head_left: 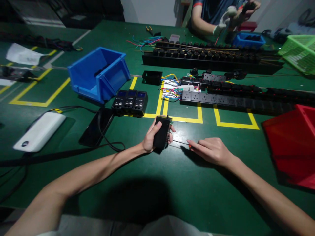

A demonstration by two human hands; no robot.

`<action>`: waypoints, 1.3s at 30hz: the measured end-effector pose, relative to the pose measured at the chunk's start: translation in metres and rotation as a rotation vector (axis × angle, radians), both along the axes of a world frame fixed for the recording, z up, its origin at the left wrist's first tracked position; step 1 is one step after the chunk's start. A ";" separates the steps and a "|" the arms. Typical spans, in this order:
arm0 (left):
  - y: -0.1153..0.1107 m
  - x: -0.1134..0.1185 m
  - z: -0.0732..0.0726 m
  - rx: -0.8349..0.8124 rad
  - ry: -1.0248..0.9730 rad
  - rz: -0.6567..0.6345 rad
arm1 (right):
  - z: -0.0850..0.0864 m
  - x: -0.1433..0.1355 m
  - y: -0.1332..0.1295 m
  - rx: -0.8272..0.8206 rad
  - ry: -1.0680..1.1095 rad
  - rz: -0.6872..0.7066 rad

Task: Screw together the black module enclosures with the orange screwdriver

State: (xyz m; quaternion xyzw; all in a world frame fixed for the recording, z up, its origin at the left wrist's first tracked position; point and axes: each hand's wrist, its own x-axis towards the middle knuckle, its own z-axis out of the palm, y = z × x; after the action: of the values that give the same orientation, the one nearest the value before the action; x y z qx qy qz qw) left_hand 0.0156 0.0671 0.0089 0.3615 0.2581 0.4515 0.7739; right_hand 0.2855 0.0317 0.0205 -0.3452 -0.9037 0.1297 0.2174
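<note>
In the middle of the green table, my left hand (150,138) is wrapped round a black box-shaped module (161,133), thumb on its broad face. My right hand (213,150) grips a screwdriver (180,142) by its orange end; the thin shaft points left at the module's right side. Whether the tip touches the module is too small to tell. Beyond my left hand, several black modules with small screens (130,102) sit side by side. Farther back lies a long black socket strip (209,100) with coloured wires (172,93) at its left end.
A blue bin (114,78) stands at back left, a red bin (292,141) at right. A white power bank (40,131), a dark phone (95,127) and cables lie left. Across the table are black strips (197,60), a green basket (300,52) and a person's gloved hand (225,19).
</note>
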 end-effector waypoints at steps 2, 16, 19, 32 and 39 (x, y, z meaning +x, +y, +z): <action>0.000 0.000 0.001 -0.011 -0.003 -0.015 | -0.003 0.003 -0.001 0.147 -0.079 0.027; -0.006 -0.002 -0.006 0.218 0.020 0.014 | 0.024 -0.017 0.003 -1.621 0.708 -0.363; -0.008 -0.004 -0.006 0.236 0.015 -0.053 | 0.021 -0.021 -0.002 -1.641 0.664 -0.308; -0.001 -0.002 -0.006 0.094 -0.024 -0.043 | 0.009 -0.018 -0.018 0.070 -0.138 -0.059; 0.000 0.000 -0.003 0.074 -0.019 0.017 | 0.022 -0.022 -0.011 -0.619 0.290 -0.251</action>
State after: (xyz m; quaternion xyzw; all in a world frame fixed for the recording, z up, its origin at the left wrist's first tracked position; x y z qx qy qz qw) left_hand 0.0155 0.0666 0.0062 0.3834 0.2370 0.4706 0.7585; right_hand 0.2639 0.0209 0.0425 -0.4808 -0.7322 0.4170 0.2427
